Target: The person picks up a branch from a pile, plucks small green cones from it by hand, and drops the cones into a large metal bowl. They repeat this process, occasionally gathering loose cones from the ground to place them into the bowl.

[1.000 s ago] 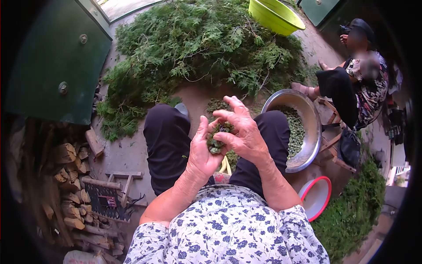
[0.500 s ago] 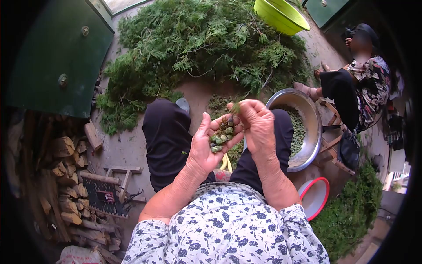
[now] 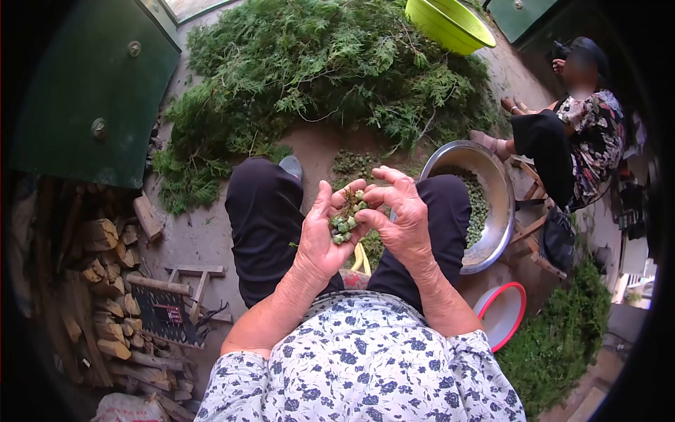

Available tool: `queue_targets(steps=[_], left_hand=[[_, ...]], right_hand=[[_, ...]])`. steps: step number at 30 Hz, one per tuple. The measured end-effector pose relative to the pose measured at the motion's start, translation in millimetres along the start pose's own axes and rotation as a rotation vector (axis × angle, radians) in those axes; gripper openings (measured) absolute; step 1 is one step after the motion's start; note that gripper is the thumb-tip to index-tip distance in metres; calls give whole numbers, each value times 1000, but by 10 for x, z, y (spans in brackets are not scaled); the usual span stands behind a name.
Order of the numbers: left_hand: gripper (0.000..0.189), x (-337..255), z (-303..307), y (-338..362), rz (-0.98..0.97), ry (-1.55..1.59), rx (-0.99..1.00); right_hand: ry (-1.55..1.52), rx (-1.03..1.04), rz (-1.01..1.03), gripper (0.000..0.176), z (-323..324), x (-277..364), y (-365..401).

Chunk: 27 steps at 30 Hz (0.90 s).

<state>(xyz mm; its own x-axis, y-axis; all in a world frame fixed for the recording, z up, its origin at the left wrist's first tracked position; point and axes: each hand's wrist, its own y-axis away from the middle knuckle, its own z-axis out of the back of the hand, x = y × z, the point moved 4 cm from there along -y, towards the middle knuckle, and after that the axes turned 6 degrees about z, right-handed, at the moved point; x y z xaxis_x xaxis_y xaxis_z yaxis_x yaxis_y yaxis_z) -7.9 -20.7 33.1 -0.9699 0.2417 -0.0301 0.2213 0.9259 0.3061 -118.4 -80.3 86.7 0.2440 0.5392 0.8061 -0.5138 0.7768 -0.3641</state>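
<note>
Beyond the floral shirt, the left hand is cupped palm up, its fingers loosely curled around a cluster of green cones. These are small, knobbly and pale grey-green, with brownish, twiggy bits among those nearer the fingertips. The cluster's long axis runs from the lower palm up toward the fingers, pointing away from the body and leaning slightly right. The right hand bends over the cluster's right edge, thumb and forefinger close to it; I cannot tell whether this grip is pinching a cone. Past the dark trousers, a steel basin beside the right knee holds many similar round cones, and farther off spreads a heap of leafy branches.
</note>
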Motion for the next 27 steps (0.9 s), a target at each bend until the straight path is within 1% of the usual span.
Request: queue_targets(steps=[2,3,4,5,6,7,8,11,12,13,14,16,17,18,20,21,23,24,25,26,27], left_hand=[[56,7,40,-10,23,49,55],[56,8,23,-6,21,49,54],[56,8,8,2,-2,30,-3],[56,12,-16,13,-25,11,-60],[56,22,-89,24,-24,11,-59],[56,24,-158,37,-34,-14,-119],[56,19,-182,46,-44,-38,-180],[54,23,-180,57,-44,-64,-205],[54,24,-122,57,-41,-65,-203],[53,19,-29,55,-36,-56,-149],[52,15,28,50,-32,-45,-95],[51,18,44,45,-5,-46,-66],[50,22,50,45,23,-47,-37],[50,17,121,38,22,-48,-38],[52,21,235,14,44,23,79],[52,33,163,20,45,23,79],[55,50,-12,33,-4,-29,-117],[55,53,-61,30,-5,-28,-118],[56,50,-94,30,-12,6,-121],[57,41,-110,21,-17,41,-123],[57,31,-107,22,-17,41,-122]], right_hand=[[61,0,71,24,-25,-17,2],[-44,-57,27,20,-5,2,5],[-45,-56,27,20,0,-2,14],[-231,-107,-109,18,19,-71,36],[-416,-159,-246,17,21,-130,64],[-727,-211,-349,17,22,-105,70],[-557,-221,-327,18,95,-101,46],[-568,-184,-374,15,127,-62,-4],[-336,-91,-223,15,115,31,-58],[-104,3,-72,15,78,116,-88],[-103,2,-72,15,43,125,-86],[214,72,54,15,-36,178,-82],[294,86,106,16,-45,198,-89],[293,85,107,16,-48,188,-85],[201,114,59,14,-48,128,-71],[201,114,58,14,-22,130,-75],[121,-1,55,14,121,182,-103],[83,-87,-88,14,258,206,-94],[263,-159,29,14,435,193,-97],[321,-240,28,14,617,120,-79],[453,-294,17,14,808,16,-32]])
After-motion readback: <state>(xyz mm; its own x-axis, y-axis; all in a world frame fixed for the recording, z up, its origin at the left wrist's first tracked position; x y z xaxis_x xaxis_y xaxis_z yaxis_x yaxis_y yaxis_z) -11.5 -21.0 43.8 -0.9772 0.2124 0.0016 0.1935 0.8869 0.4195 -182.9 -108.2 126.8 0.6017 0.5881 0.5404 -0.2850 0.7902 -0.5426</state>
